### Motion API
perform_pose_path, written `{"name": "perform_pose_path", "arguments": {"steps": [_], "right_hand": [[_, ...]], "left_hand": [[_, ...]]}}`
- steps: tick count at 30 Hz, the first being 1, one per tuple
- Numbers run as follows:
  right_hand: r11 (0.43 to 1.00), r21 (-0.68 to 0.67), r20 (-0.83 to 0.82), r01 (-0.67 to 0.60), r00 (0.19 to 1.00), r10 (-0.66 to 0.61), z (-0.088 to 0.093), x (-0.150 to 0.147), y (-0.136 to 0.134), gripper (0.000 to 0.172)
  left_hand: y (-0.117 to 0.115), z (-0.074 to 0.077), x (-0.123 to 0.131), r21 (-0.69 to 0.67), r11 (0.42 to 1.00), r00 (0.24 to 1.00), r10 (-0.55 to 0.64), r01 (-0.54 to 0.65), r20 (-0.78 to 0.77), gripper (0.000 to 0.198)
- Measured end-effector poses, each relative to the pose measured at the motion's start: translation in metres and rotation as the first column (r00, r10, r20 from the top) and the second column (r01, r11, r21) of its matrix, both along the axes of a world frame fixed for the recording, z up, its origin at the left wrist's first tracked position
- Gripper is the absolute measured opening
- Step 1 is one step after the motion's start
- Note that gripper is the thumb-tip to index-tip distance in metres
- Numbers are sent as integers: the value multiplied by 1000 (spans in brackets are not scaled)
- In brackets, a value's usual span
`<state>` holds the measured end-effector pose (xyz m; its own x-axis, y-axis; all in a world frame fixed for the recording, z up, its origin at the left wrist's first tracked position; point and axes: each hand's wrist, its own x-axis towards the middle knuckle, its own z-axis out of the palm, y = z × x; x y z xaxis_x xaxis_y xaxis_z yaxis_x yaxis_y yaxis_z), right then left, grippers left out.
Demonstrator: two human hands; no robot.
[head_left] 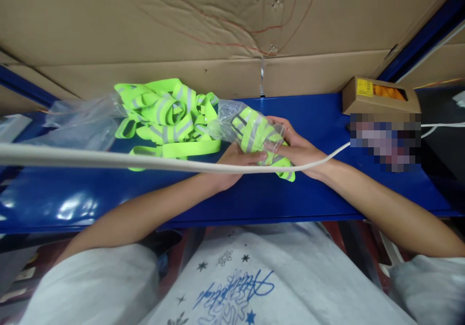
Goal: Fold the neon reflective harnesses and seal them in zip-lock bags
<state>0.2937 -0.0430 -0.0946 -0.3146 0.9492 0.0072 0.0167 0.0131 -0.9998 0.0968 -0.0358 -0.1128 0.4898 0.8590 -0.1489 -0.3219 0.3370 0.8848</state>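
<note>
left hand (234, 162) and right hand (298, 148) both gripping folded vest (256, 133), half in its clear bag (230, 114), low over the counter (327, 194) | risk: dangling strap (287, 174) may snag white cable (109, 159) (it crosses right in front), or thin bag splits

A pale grey T-shirt (290, 267) fills the bottom of the frame. Looping blue script lettering (232, 293) is printed down its middle, with small dark and blue stars (245, 258) scattered around it. Its short sleeves bunch at lower left and lower right. Both forearms are bare up to the left hand (232, 162) and right hand (300, 148).
</note>
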Motion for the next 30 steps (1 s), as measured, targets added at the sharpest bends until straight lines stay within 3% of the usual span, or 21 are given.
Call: {"name": "perform_pose_path", "arguments": {"steps": [2, 4, 6, 8, 11, 16, 23, 30], "right_hand": [[996, 30, -36, -88, 995, 89, 5, 7, 0, 91], [980, 122, -14, -159, 987, 162, 5, 15, 1, 101], [952, 208, 75, -227, 974, 215, 3, 22, 1, 110], [940, 243, 161, -241, 965, 206, -1, 28, 1, 108], [952, 222, 169, -212, 970, 176, -5, 34, 1, 102], [952, 136, 74, -273, 961, 266, 0, 32, 0, 126], [989, 80, 50, -121, 992, 117, -9, 21, 5, 110], [988, 138, 24, -61, 998, 59, -15, 11, 5, 78]], "left_hand": [[5, 4, -3, -10, 999, 999, 46, -46, 5, 46], [11, 8, -7, -4, 996, 996, 86, -86, 5, 44], [17, 10, -12, 1, 994, 994, 111, -111, 3, 43], [19, 11, -16, 4, 995, 995, 96, -96, 4, 44], [18, 11, -18, 23, 999, 999, 36, -36, 18, 45], [17, 9, -17, 16, 999, 996, 44, -45, 76, 45], [16, 6, -15, -20, 1000, 995, -19, 21, 97, 47], [10, 7, -14, -60, 995, 995, -70, 75, 77, 48]]}}
